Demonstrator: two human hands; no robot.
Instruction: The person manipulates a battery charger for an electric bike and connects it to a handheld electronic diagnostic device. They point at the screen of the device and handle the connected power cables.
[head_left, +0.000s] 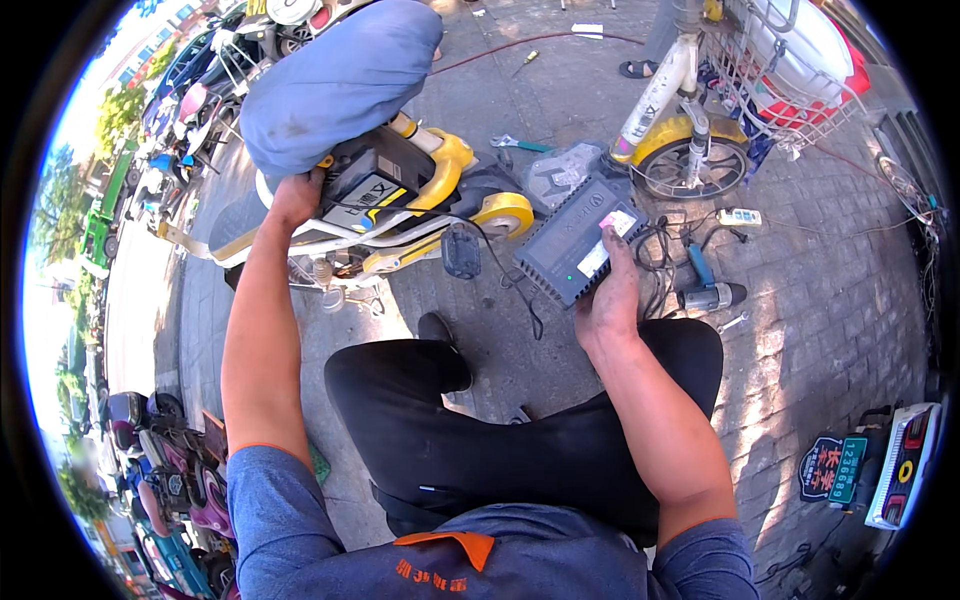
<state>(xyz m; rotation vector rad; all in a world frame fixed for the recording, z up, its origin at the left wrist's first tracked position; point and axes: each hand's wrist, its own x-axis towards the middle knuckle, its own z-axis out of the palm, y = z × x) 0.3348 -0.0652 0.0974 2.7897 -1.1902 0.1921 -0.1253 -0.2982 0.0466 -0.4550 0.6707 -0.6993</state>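
Observation:
My left hand (298, 200) is closed at the side of a black battery (372, 170) in a yellow-and-white scooter frame (452, 152), just under a blue-grey covered seat (335, 75). What its fingers hold is hidden. My right hand (610, 305) grips a grey ribbed charger box (560, 250) with a white label and a small lit green light, its thumb on the label. A black cable (480, 240) runs from near my left hand down beside the charger.
A front fork with yellow mudguard (680, 130) and wire basket (775, 90) stand at upper right. A drill (705, 295), power strip (740, 216) and wrench (508, 142) lie on the paving. Someone's sandalled foot (638, 68) is behind the fork. Parked scooters (170, 470) line the left.

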